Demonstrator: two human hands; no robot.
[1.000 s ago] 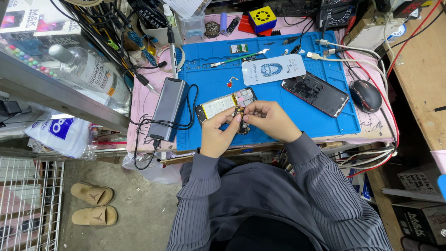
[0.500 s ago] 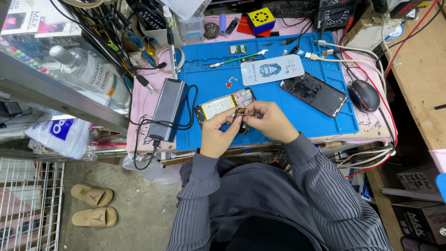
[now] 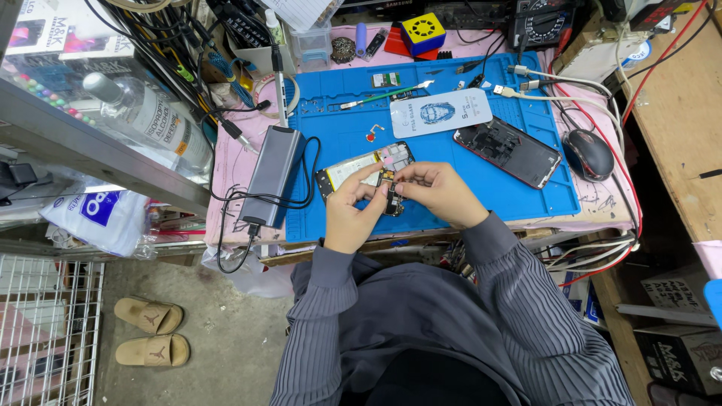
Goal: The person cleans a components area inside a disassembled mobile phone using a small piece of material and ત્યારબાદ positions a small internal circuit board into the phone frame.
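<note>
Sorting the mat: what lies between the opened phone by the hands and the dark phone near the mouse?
In the head view, only bare blue mat separates the opened phone from the dark phone; the right hand sits just below.

The small circuit board (image 3: pixel 389 197) is mostly hidden by the fingers (image 3: pixel 376 194) of both hands, its parts too small to tell. The opened phone (image 3: pixel 361 165) is partly covered too.

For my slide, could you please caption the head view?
Both hands, left hand and right hand, grip a small dark circuit board over a blue mat.
</note>
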